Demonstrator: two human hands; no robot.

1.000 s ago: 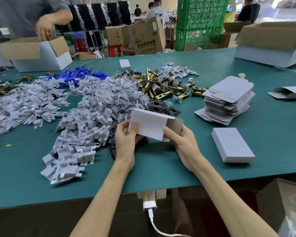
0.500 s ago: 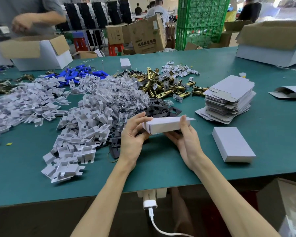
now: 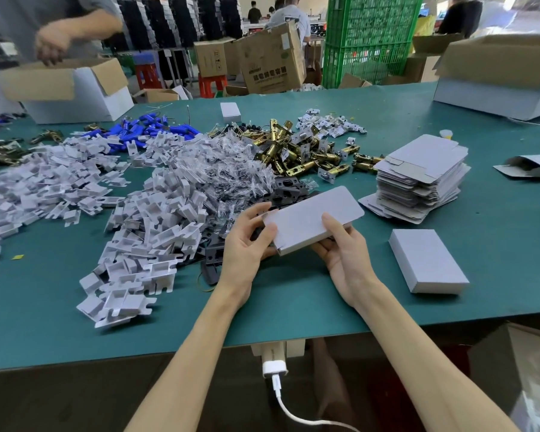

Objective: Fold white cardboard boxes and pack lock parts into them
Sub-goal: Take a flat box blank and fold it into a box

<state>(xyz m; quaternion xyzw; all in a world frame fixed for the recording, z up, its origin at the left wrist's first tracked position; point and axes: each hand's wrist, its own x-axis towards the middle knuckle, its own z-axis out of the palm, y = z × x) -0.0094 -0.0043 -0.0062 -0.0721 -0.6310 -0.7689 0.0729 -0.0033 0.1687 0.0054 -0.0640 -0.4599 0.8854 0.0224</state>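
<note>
Between the left hand (image 3: 247,244) and right hand (image 3: 343,247), both gripping it, the flat white rectangular cardboard box (image 3: 309,218), open-flapped a second ago, now lies broad-face up, apparently closed and ready to set aside.

With the held white box (image 3: 309,219) as the clock's centre, bare green table (image 3: 293,307) lies open from 5 to 7 o'clock, down to the near edge. At 4 o'clock a closed white box (image 3: 427,260) lies flat, with a bare lane between it and the centre. At 2 o'clock a stack of flat blanks (image 3: 418,179) stands tall. From 11 to 1 o'clock, bagged screws (image 3: 225,176), black plates (image 3: 287,188) and brass latches (image 3: 309,151) crowd close. From 8 to 10 o'clock a heap of white inserts (image 3: 156,238) bars the way.
</note>
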